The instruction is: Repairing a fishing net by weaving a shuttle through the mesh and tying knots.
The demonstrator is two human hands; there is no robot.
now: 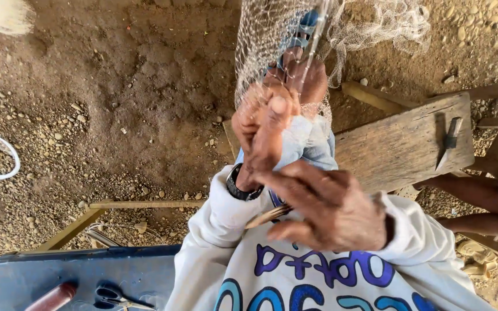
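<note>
A fine white fishing net (pixel 272 34) hangs down from the top of the view over my raised knee in blue jeans (pixel 312 144) and my foot in a blue sandal (pixel 302 31). My left hand (pixel 260 124), with a black watch (pixel 240 185) on its wrist, reaches up and pinches the net's mesh near the foot. My right hand (pixel 327 210) is closer to me, fingers curled around a slim wooden netting needle (pixel 266 216) whose tip points left. I wear a white sweatshirt (pixel 295 276) with blue lettering.
A weathered wooden bench (pixel 399 144) at right carries a small dark blade (pixel 449 141). Another person's bare limbs (pixel 485 201) lie at the right edge. At lower left a blue board (pixel 59 273) holds scissors (pixel 116 298) and a reddish handle (pixel 53 297). The ground is pebbly dirt (pixel 116 86), with white rope (pixel 1 155) at left.
</note>
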